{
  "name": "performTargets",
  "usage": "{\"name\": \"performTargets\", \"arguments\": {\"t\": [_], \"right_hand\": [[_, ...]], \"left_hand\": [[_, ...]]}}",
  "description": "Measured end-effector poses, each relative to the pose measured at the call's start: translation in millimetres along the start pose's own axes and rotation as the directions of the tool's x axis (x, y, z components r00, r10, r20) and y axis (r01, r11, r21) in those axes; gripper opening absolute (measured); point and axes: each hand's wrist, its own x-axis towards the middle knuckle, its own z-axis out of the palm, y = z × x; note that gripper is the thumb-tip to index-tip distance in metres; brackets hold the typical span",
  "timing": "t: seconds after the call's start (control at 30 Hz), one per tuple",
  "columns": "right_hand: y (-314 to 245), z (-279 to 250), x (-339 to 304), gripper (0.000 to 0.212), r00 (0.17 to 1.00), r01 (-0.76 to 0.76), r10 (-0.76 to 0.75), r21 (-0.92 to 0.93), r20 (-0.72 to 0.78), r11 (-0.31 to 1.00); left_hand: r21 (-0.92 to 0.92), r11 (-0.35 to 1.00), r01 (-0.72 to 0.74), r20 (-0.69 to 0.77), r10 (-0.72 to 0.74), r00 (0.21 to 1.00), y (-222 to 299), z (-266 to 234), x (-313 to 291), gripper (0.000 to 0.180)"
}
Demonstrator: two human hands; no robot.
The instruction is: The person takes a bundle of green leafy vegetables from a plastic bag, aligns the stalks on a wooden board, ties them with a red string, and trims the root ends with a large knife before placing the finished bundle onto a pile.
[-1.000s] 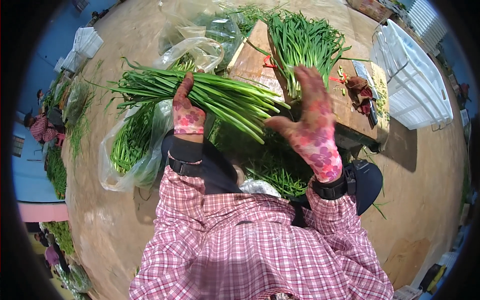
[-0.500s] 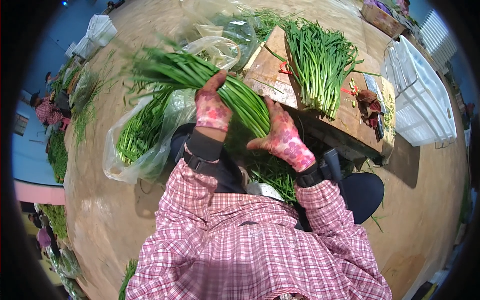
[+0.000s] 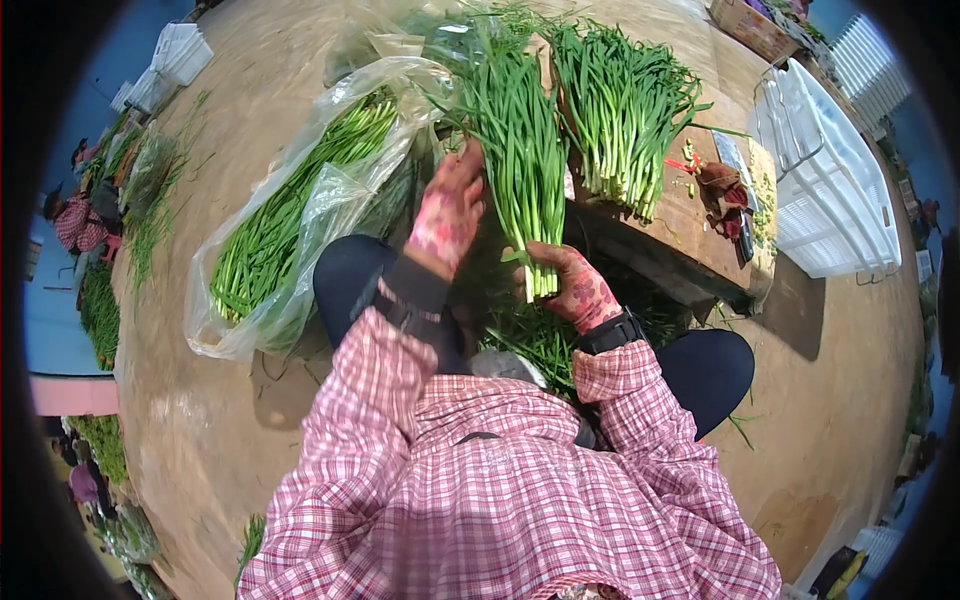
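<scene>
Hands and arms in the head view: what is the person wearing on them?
Both arms are in pink-and-white plaid sleeves. A dark cuff or band sits at each wrist, and the one on the right looks like a strap. The left hand and right hand wear pink patterned gloves with darker red blotches.

On my wooden counter [image 3: 690, 215] lies a bundle of green chives [image 3: 622, 105], with red bands [image 3: 682, 165] and a dark cloth [image 3: 722, 190] beside it. The dirt floor [image 3: 200, 420] carries a clear bag of chives [image 3: 290, 215] and a white crate [image 3: 830, 180].
</scene>
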Motion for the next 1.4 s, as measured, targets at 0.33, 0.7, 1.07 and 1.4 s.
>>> {"name": "performTargets", "arguments": {"t": [0.33, 0.7, 1.07, 1.4], "right_hand": [[-45, 6, -40, 0.055, 0.921, -0.363, 0.32, -0.194, -0.222, 0.911], [-34, 35, -4, 0.017, 0.758, -0.078, -0.653, -0.993, -0.002, -0.088], [-43, 26, -41, 0.02, 0.903, 0.225, -0.216, -0.02, -0.372, 0.974], [-58, 47, -43, 0.012, 0.959, -0.016, -0.059, -0.264, -0.276, 0.964]], "left_hand": [[-0.404, 0.505, 0.763, 0.691, -0.378, 0.616, -50, 13, -35, 0.077], [-0.337, 0.76, 0.556, 0.242, -0.501, 0.831, -74, 3, -30, 0.048], [-0.074, 0.825, 0.56, 0.124, -0.549, 0.826, -47, 23, -55, 0.035], [0.075, 0.949, 0.307, 0.158, -0.315, 0.936, -46, 26, -52, 0.037]]}}
